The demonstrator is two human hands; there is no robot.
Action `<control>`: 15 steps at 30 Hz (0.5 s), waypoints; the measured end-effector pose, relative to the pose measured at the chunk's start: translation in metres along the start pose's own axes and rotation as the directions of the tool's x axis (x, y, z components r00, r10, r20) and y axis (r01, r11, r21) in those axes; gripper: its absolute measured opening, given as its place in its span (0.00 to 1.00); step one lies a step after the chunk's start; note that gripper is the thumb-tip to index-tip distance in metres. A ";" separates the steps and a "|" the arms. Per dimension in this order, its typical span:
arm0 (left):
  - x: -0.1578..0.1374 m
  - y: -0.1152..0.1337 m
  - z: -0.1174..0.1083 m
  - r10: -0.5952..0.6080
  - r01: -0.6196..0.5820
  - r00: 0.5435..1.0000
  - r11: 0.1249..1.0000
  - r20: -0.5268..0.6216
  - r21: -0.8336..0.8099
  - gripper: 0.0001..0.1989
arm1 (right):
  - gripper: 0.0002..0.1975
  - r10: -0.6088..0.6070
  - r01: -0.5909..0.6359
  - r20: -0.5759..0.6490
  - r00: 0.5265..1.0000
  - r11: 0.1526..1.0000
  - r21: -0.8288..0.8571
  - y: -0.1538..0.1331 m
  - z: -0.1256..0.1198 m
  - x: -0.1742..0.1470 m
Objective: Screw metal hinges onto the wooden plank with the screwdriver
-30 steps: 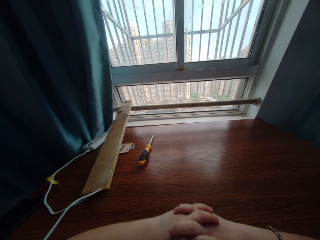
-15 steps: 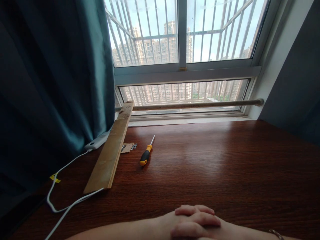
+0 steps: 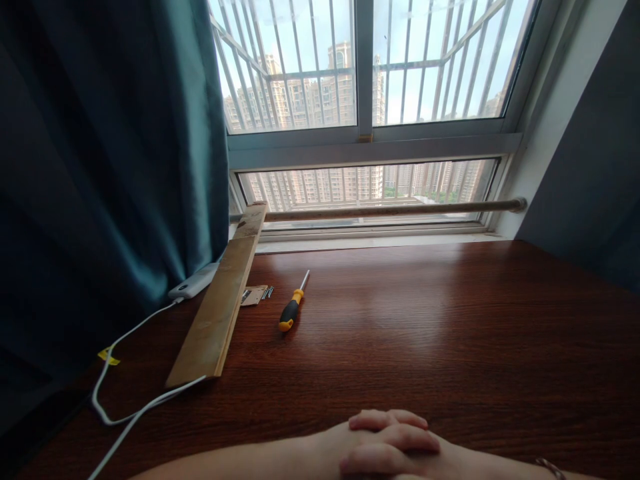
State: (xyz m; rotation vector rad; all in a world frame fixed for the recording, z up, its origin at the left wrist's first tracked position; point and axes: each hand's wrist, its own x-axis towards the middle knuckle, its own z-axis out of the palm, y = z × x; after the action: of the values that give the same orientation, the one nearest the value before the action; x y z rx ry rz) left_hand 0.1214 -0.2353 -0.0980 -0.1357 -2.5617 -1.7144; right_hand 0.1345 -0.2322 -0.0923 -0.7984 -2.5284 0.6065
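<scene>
At the bottom edge my left hand (image 3: pixel 341 437) and my right hand (image 3: pixel 447 457) are clasped together, their fingers interlaced over the desk's near side. Each is closed on the other, and the frame cuts off their lower parts. A screwdriver (image 3: pixel 293 305) with a black and yellow handle lies farther forward, apart from both hands, its shaft pointing to the window. Left of it, several small screws (image 3: pixel 268 293) lie by a brown card-like piece (image 3: pixel 253 295). A long wooden board (image 3: pixel 213 320) slants across the left side, partly covering that piece.
The desk (image 3: pixel 425 333) has a dark red-brown wood-grain top. A white power strip (image 3: pixel 193 283) and its white cable (image 3: pixel 135 327) lie left of the board, near a yellow tag (image 3: pixel 109 356). A blue curtain (image 3: pixel 195 167) hangs at left. A horizontal rail (image 3: pixel 390 211) crosses before the window.
</scene>
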 end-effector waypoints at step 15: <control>-0.005 0.000 0.008 -0.033 0.040 0.993 0.998 -0.112 0.055 0.24 | 0.28 0.017 -0.021 0.059 0.998 0.997 0.070 0.003 0.003 -0.004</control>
State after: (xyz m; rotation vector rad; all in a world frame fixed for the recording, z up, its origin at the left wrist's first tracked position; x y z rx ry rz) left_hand 0.1260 -0.2278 -0.1019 0.0087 -2.5449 -1.6092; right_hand 0.1373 -0.2332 -0.0976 -0.7908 -2.5390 0.7312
